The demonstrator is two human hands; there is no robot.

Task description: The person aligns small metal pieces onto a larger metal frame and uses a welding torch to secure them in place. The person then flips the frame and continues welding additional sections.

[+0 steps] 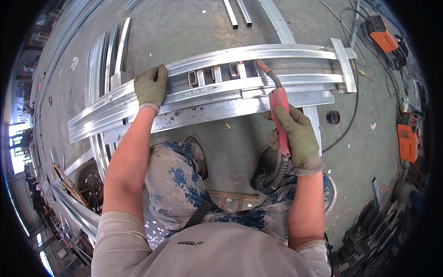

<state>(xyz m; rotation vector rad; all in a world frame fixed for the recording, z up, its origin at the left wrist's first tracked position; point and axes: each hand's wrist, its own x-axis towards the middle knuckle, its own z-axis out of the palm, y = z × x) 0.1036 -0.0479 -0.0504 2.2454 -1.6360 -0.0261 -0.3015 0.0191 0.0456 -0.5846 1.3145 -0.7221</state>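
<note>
My gloved right hand [295,131] is wrapped round the red handle of a welding torch [278,99]. The torch's bent neck points up and left, and its copper-coloured nozzle is at the inner edge of the far rail; whether it touches cannot be told. My gloved left hand [150,87] grips the silvery metal rails [203,95] towards their left end, fingers curled over the far one. Between the far and near rails sit several short tube pieces [234,70], open ends showing, with dark scorch marks around them. A flat metal plate [344,64] lies across the rails' right end.
Long metal profiles [95,69] lie on the floor at left, near a wheel [89,180]. Orange welding machines [408,143] and cables stand at right. A small round tin [332,117] is right of the torch. Dark metal parts [369,231] are piled at lower right.
</note>
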